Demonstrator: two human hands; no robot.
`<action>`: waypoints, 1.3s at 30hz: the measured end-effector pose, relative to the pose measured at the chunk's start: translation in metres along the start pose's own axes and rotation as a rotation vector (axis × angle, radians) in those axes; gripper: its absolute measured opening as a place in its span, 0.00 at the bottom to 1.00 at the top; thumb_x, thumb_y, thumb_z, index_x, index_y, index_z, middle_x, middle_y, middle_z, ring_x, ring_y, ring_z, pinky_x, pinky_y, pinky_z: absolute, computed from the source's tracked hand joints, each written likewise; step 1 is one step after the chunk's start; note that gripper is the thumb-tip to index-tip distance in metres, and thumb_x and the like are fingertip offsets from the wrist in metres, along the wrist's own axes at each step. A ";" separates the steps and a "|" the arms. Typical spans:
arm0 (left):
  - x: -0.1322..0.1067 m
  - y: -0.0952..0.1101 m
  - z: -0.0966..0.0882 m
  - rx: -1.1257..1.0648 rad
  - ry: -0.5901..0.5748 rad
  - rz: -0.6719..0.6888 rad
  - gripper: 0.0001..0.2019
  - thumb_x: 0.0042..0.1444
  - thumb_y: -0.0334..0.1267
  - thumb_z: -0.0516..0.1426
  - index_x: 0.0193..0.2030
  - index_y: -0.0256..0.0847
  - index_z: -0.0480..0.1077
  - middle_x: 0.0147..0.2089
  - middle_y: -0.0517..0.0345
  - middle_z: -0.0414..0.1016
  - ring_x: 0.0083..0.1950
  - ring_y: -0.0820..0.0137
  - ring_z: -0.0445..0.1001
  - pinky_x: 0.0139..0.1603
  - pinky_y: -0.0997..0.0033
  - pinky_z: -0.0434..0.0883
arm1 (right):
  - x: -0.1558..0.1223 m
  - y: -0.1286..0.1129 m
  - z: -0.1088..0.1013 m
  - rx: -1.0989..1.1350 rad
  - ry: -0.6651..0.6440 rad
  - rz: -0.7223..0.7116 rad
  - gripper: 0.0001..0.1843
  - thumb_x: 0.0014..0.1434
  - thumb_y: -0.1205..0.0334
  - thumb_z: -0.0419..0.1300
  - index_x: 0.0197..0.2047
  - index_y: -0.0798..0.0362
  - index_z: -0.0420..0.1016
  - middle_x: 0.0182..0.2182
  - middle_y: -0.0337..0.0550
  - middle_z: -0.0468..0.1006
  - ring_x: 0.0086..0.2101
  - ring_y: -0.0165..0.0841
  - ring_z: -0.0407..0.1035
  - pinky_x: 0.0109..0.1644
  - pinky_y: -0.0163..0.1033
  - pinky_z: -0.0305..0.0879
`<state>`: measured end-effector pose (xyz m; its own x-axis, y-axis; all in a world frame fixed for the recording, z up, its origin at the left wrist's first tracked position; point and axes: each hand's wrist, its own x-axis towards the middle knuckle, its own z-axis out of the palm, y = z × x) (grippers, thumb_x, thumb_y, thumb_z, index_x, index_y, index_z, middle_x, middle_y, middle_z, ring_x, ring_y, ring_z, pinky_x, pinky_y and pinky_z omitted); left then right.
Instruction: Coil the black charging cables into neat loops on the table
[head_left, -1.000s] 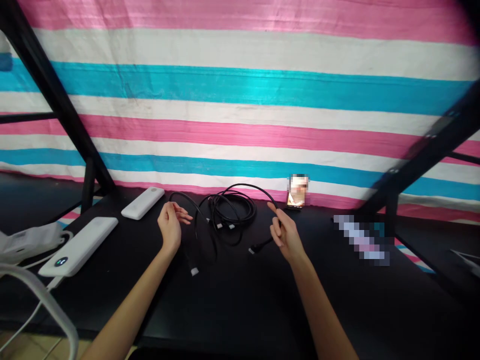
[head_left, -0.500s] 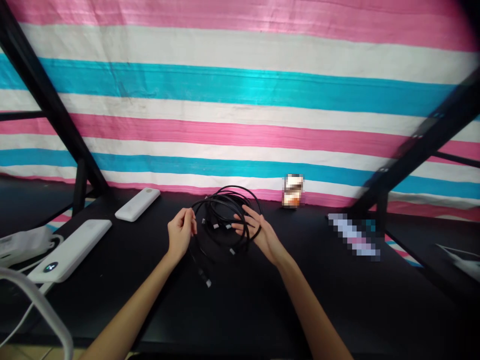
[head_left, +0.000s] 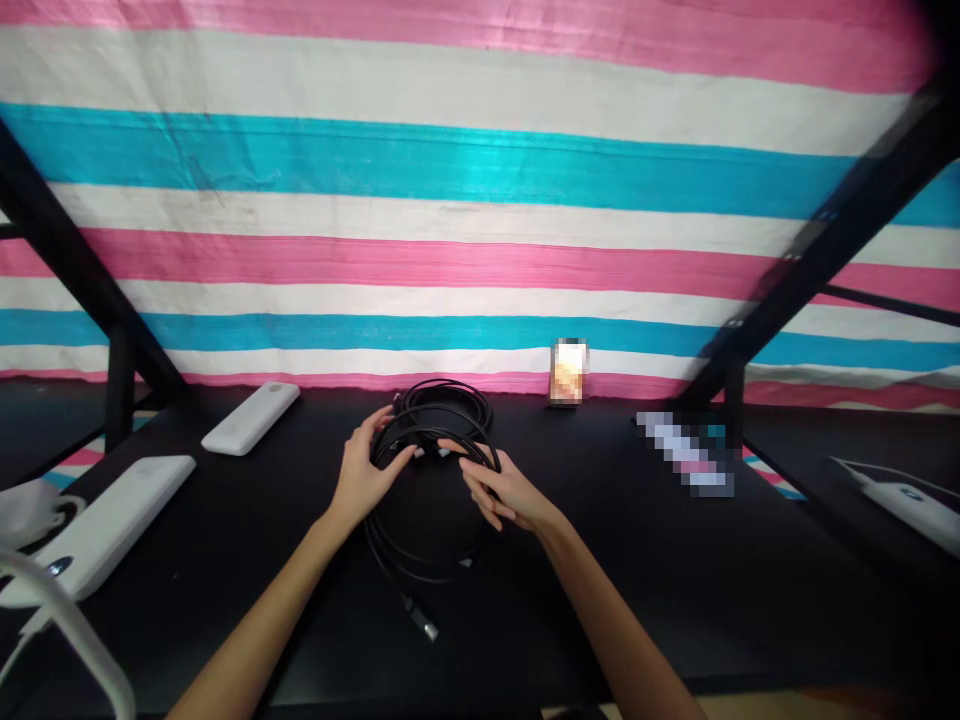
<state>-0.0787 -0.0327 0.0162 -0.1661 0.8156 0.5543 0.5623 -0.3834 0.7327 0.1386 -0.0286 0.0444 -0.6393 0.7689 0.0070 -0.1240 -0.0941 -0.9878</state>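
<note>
A black cable (head_left: 397, 567), wound in a loose coil, is in both my hands above the dark table. My left hand (head_left: 361, 475) is curled round the coil's left side, thumb pointing inward and fingers behind the strands. On the right side, the strands run through my right hand (head_left: 511, 490), whose fingers are bent around them. One end of the cable hangs toward me with a metal-tipped plug (head_left: 424, 622). Behind the hands, more coiled black cable (head_left: 481, 396) lies on the table, with several light plug tips near its middle.
Two white power banks, one farther back (head_left: 251, 418) and one nearer (head_left: 112, 525), lie at left beside a white charger (head_left: 26, 512). A blurred upright item (head_left: 568, 375) and a pixelated flat one (head_left: 686, 455) are at right. A white device (head_left: 919, 515) lies far right. Black frame bars slant on both sides.
My left hand has gone from a pinch to a wider hold on the coil. My right fingers have curled round the strands. The held loops have come apart from the coil behind.
</note>
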 end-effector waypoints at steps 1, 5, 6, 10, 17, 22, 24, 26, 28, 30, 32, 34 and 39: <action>-0.001 -0.001 0.001 -0.071 -0.064 -0.036 0.25 0.50 0.44 0.60 0.55 0.43 0.63 0.43 0.53 0.74 0.42 0.64 0.74 0.47 0.62 0.68 | 0.000 0.001 -0.001 -0.009 -0.009 0.009 0.29 0.59 0.52 0.56 0.61 0.54 0.62 0.11 0.24 0.59 0.08 0.18 0.45 0.10 0.25 0.52; -0.003 -0.003 0.002 -0.294 -0.143 -0.239 0.18 0.54 0.46 0.55 0.50 0.40 0.65 0.23 0.67 0.67 0.16 0.76 0.66 0.19 0.76 0.64 | 0.003 0.003 -0.003 -0.101 0.043 0.012 0.27 0.57 0.53 0.58 0.58 0.54 0.65 0.12 0.24 0.61 0.09 0.20 0.52 0.13 0.28 0.60; -0.003 -0.003 0.002 -0.308 -0.144 -0.278 0.17 0.54 0.46 0.55 0.48 0.40 0.66 0.19 0.69 0.64 0.13 0.77 0.62 0.15 0.77 0.60 | 0.005 0.005 -0.003 -0.132 0.094 0.003 0.27 0.56 0.53 0.58 0.57 0.54 0.65 0.13 0.25 0.62 0.10 0.22 0.56 0.14 0.29 0.62; -0.002 -0.002 -0.001 -0.304 -0.185 -0.351 0.17 0.54 0.47 0.55 0.44 0.37 0.70 0.13 0.71 0.57 0.10 0.78 0.57 0.11 0.79 0.53 | 0.010 0.013 -0.008 -0.318 0.391 -0.105 0.31 0.52 0.56 0.61 0.58 0.51 0.61 0.25 0.33 0.71 0.14 0.23 0.62 0.15 0.31 0.62; -0.010 0.006 0.006 -0.270 -0.359 -0.325 0.12 0.53 0.46 0.56 0.38 0.38 0.69 0.16 0.70 0.61 0.10 0.80 0.58 0.11 0.80 0.54 | 0.011 0.024 -0.018 -0.876 0.603 -0.204 0.23 0.51 0.62 0.61 0.51 0.45 0.70 0.33 0.38 0.76 0.23 0.27 0.67 0.30 0.34 0.67; -0.015 0.012 0.013 -0.424 -0.389 -0.436 0.12 0.52 0.46 0.57 0.33 0.39 0.64 0.14 0.73 0.57 0.09 0.80 0.57 0.10 0.81 0.51 | 0.009 0.019 -0.015 -0.835 0.566 -0.092 0.07 0.54 0.57 0.58 0.36 0.49 0.73 0.24 0.37 0.75 0.18 0.28 0.68 0.23 0.33 0.64; -0.015 0.015 0.013 -0.540 -0.392 -0.499 0.12 0.53 0.46 0.57 0.31 0.39 0.63 0.10 0.75 0.54 0.09 0.80 0.56 0.11 0.82 0.50 | 0.009 0.018 -0.012 -0.710 0.526 -0.057 0.09 0.55 0.54 0.57 0.31 0.51 0.70 0.19 0.35 0.72 0.13 0.27 0.65 0.18 0.31 0.61; -0.012 0.017 0.010 -0.658 -0.361 -0.547 0.12 0.53 0.43 0.58 0.27 0.39 0.62 0.09 0.75 0.51 0.08 0.81 0.55 0.12 0.81 0.48 | 0.012 0.019 -0.009 -0.508 0.478 -0.016 0.13 0.55 0.50 0.56 0.29 0.52 0.67 0.14 0.33 0.69 0.11 0.28 0.64 0.14 0.31 0.58; -0.008 0.020 0.005 -0.779 -0.272 -0.579 0.15 0.52 0.41 0.59 0.22 0.40 0.58 0.09 0.74 0.50 0.08 0.82 0.54 0.13 0.80 0.47 | 0.015 0.020 -0.005 -0.282 0.423 0.020 0.18 0.54 0.45 0.56 0.25 0.52 0.64 0.11 0.32 0.66 0.10 0.29 0.63 0.13 0.31 0.57; -0.004 0.021 0.000 -0.908 -0.143 -0.606 0.20 0.52 0.40 0.58 0.18 0.40 0.52 0.09 0.73 0.49 0.09 0.82 0.53 0.13 0.79 0.48 | 0.017 0.022 0.000 -0.106 0.379 0.031 0.21 0.52 0.43 0.57 0.22 0.52 0.62 0.09 0.31 0.64 0.11 0.29 0.64 0.15 0.32 0.60; 0.000 0.022 -0.005 -1.040 -0.013 -0.640 0.21 0.53 0.39 0.57 0.17 0.41 0.50 0.09 0.72 0.49 0.09 0.82 0.51 0.13 0.78 0.49 | 0.020 0.024 0.005 -0.027 0.354 0.019 0.22 0.50 0.43 0.59 0.19 0.53 0.63 0.11 0.32 0.66 0.14 0.28 0.66 0.22 0.33 0.64; 0.001 0.021 -0.007 -1.136 0.081 -0.673 0.21 0.54 0.39 0.56 0.17 0.41 0.49 0.09 0.72 0.48 0.09 0.82 0.49 0.13 0.78 0.48 | 0.022 0.029 0.012 0.020 0.344 0.007 0.22 0.49 0.43 0.60 0.20 0.54 0.66 0.15 0.36 0.71 0.20 0.30 0.70 0.28 0.35 0.67; 0.000 0.021 -0.002 -1.164 0.172 -0.717 0.20 0.54 0.39 0.55 0.18 0.41 0.49 0.10 0.72 0.47 0.09 0.82 0.47 0.12 0.78 0.47 | 0.025 0.040 0.017 0.024 0.347 0.059 0.24 0.49 0.39 0.57 0.25 0.54 0.66 0.24 0.44 0.79 0.25 0.34 0.73 0.30 0.37 0.67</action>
<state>-0.0684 -0.0417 0.0317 -0.2740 0.9562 -0.1027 -0.6697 -0.1131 0.7340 0.1044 -0.0239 0.0075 -0.3509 0.9303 -0.1071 -0.1147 -0.1562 -0.9810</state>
